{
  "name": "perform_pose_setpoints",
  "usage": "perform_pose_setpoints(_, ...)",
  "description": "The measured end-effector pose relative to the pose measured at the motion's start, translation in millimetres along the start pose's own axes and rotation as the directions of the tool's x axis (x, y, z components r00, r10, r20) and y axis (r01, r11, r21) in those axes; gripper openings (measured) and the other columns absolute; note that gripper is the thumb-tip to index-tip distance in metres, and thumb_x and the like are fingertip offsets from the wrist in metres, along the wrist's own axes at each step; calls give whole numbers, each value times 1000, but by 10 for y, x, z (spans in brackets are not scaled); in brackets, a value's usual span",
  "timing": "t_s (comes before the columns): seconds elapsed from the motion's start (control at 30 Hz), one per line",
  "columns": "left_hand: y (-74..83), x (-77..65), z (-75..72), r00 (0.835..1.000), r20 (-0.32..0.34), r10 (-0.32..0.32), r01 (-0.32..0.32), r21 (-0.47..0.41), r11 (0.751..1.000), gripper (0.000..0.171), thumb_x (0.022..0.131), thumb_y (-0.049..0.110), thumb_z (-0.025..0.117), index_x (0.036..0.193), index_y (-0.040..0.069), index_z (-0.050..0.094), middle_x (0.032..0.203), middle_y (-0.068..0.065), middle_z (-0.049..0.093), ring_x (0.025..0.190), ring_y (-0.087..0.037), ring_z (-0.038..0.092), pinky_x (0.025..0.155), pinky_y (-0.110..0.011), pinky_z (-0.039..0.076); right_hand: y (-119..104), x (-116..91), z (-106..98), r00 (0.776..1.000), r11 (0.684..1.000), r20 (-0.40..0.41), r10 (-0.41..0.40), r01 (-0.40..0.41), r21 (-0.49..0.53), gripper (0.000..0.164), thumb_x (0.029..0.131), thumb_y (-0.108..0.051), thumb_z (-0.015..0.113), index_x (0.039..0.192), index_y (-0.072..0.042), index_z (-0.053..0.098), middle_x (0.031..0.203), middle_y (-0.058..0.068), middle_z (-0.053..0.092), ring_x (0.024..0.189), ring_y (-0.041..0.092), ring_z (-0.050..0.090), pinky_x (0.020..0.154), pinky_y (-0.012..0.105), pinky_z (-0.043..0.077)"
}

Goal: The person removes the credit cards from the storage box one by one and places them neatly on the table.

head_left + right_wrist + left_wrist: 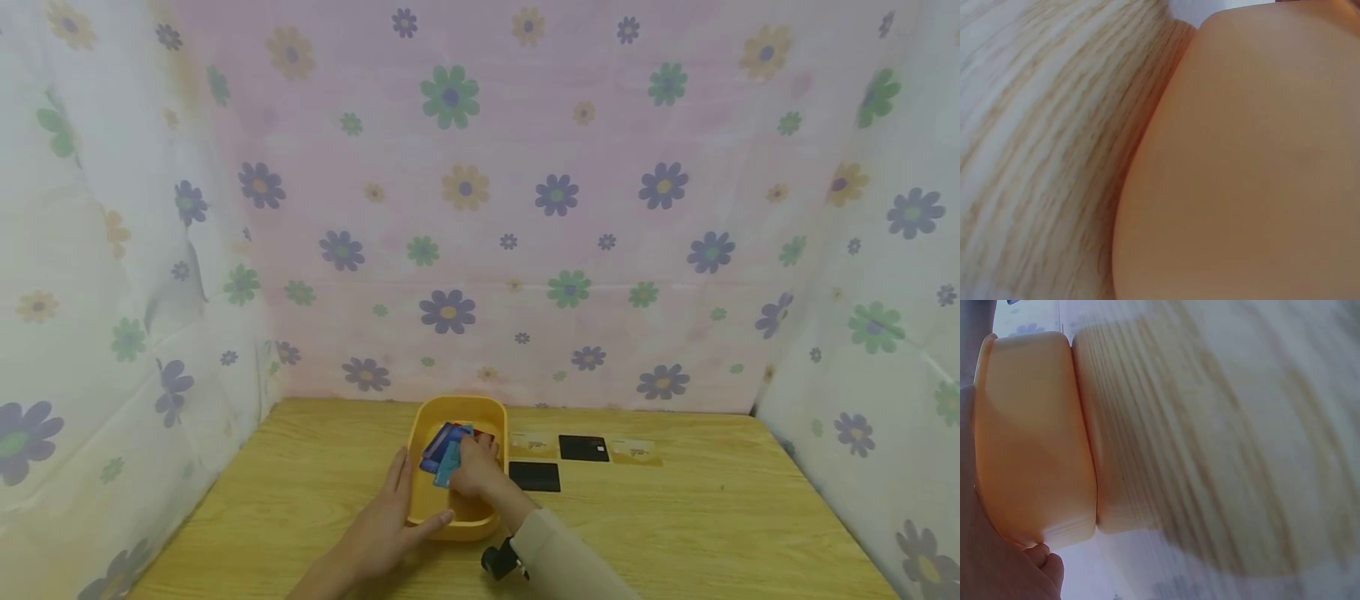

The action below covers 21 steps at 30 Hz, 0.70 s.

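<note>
A yellow plastic bin (480, 408) holds a loose pile of cards: dark blue cards (435, 454), a light-blue card (447, 467) and a red one (486, 434). My left hand (378, 525) grips the bin's near left corner, thumb over the near rim and fingers along the left wall. In the left wrist view, fingertips (1054, 570) curl at the bin's outer wall. Inside the bin, my right hand (477, 471) has its fingers down on the pile, overlapping the light-blue card; I cannot tell whether it pinches it. The right wrist view shows mostly the bin's outer wall (1247, 162).
Right of the bin, a row of cards lies flat on the wooden table (675, 533): a gold card (532, 446), a black card (583, 448) and another gold card (636, 452). Below them lies a second black card (535, 477). Flowered sheets (510, 267) enclose the table.
</note>
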State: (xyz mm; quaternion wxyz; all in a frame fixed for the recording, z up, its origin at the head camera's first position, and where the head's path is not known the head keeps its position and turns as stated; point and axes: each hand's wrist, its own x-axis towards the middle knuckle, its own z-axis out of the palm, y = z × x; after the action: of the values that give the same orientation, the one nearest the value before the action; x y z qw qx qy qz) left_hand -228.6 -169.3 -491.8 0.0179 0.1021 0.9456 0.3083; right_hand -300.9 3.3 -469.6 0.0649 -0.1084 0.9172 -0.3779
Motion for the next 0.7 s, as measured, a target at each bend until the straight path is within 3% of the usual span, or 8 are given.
perform_pose_setpoints(0.17, -1, 8, 11, 1000, 7, -4, 4, 1, 1000, 116, 91, 75, 56, 163, -1, 5, 171, -19, -3, 133, -43, 52, 100, -56, 51, 19, -5, 41, 999, 1000, -49, 14, -14, 15, 68, 66, -3, 93, 122, 9, 57, 129, 31, 40, 115, 45, 36, 94, 57, 46)
perform_pose_setpoints(0.37, -17, 13, 29, 1000, 11, 0, 0, -1, 1000, 116, 92, 75, 55, 162, -3, 5, 170, -21, -4, 142, -45, 41, 106, -58, 45, 34, -12, 78, 997, 1000, -74, 24, -24, 0, 73, 65, -9, 96, 123, 10, 57, 121, 27, 41, 108, 40, 38, 90, 54, 47)
perform_pose_setpoints(0.5, -21, 1, 35, 1000, 3, 3, -3, -5, 1000, 116, 92, 74, 56, 162, -3, 4, 170, -22, -4, 144, -47, 36, 109, -59, 43, 28, -10, 71, 997, 1000, -77, 22, -23, -14, 70, 70, -6, 93, 125, 13, 55, 119, 27, 42, 108, 41, 42, 93, 55, 47)
perform_pose_setpoints(0.7, -5, -4, 8, 1000, -11, 3, -3, -4, 1000, 117, 92, 73, 57, 163, -2, 3, 170, -20, -4, 144, -46, 37, 109, -59, 42, -11, 1, -5, 997, 997, -64, -51, 48, -53, 43, 75, 9, 76, 115, 12, 58, 110, 24, 53, 94, 32, 53, 85, 47, 52)
